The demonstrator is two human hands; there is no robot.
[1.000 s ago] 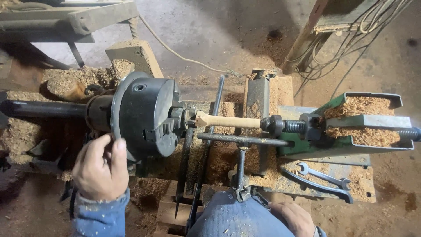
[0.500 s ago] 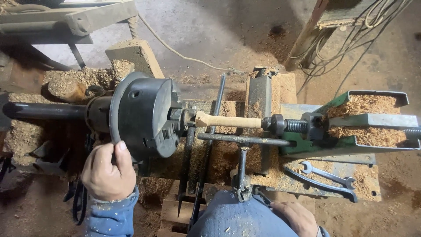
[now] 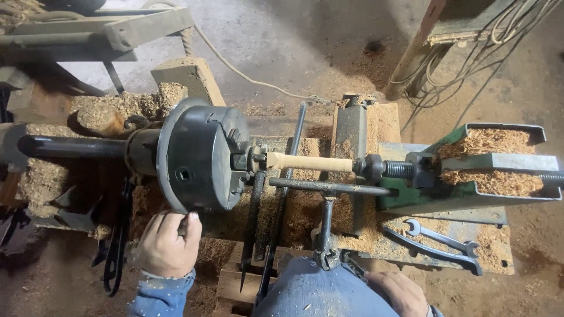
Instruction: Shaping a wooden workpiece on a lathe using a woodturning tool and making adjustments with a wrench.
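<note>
Left hand: the left hand (image 3: 166, 245) is curled with its fingertips against the lower rim of the chuck (image 3: 200, 155); a small dark item shows between thumb and fingers, but whether it is gripped cannot be told.
Right hand: the right hand (image 3: 398, 292) lies flat and relaxed on the person's blue-clad thigh, fingers loosely extended, holding nothing.
Chuck: large dark round body directly above the left hand, mounted on a dark spindle running out to the left.
Workpiece: a pale wooden dowel (image 3: 309, 162) is clamped horizontally between the chuck and the tailstock centre (image 3: 376, 167), up and to the right of the left hand, well above the right hand.
Tool rest: a grey bar (image 3: 329, 187) runs just below the dowel, on a post that drops toward the right hand.
Green trough: an open green metal channel (image 3: 470, 196) up and right of the right hand holds heaped wood shavings (image 3: 490, 141).
Wrenches: two open-ended spanners (image 3: 440, 242) lie on the bench (image 3: 499, 258), just right of and above the right hand.
Sawdust: loose piles lie on the bench above and left of the left hand.
</note>
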